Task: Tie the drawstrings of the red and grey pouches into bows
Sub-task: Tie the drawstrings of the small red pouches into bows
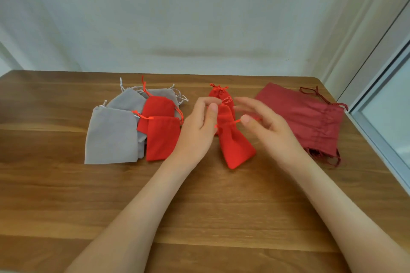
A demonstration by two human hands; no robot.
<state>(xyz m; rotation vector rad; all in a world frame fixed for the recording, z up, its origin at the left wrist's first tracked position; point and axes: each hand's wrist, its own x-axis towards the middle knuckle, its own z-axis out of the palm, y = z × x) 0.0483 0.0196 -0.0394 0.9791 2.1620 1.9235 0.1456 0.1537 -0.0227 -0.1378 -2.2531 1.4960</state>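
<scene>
A red pouch (235, 146) lies at the middle of the wooden table (199, 206), its neck cinched and its mouth pointing away from me. My left hand (199, 126) has curled fingers at the pouch's top and pinches its red drawstring (228, 101). My right hand (266, 126) is blurred just right of the neck; the other string end runs between its thumb and fingers. Behind them a second red pouch (218, 93) lies with a bow at its neck. To the left is a pile of grey pouches (111, 137) and red pouches (163, 139) with loose strings.
A stack of larger dark red pouches (310, 117) lies at the right, near the table's right edge and a window frame (381, 131). A pale wall stands behind the table. Bare wood shows in front of the pouches, crossed by my forearms.
</scene>
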